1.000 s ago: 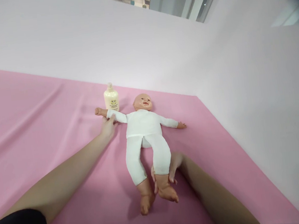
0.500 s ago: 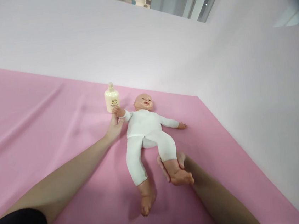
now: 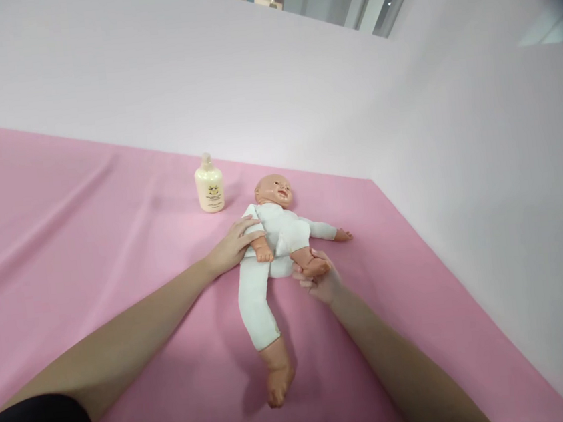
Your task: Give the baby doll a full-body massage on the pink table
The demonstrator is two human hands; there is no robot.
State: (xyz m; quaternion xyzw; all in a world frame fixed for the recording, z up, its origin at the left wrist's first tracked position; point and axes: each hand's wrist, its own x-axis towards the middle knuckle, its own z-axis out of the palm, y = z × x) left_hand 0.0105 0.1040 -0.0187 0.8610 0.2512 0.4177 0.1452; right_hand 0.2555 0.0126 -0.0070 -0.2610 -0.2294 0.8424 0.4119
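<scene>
Left hand [image 3: 232, 246] is clasping the doll [image 3: 269, 239]'s arm, right hand [image 3: 319, 281] is gripping its bent foot; folding further risks rolling it off-balance toward the far lotion bottle [image 3: 209, 185].

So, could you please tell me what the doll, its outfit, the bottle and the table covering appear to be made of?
Doll: head and limbs look like smooth, slightly glossy plastic or vinyl, with a shine on the forehead.
White outfit: soft matte fabric, probably knit, wrinkling at the waist.
Bottle: opaque cream plastic with a printed label.
Pink cloth: thin matte fabric with long creases.
</scene>
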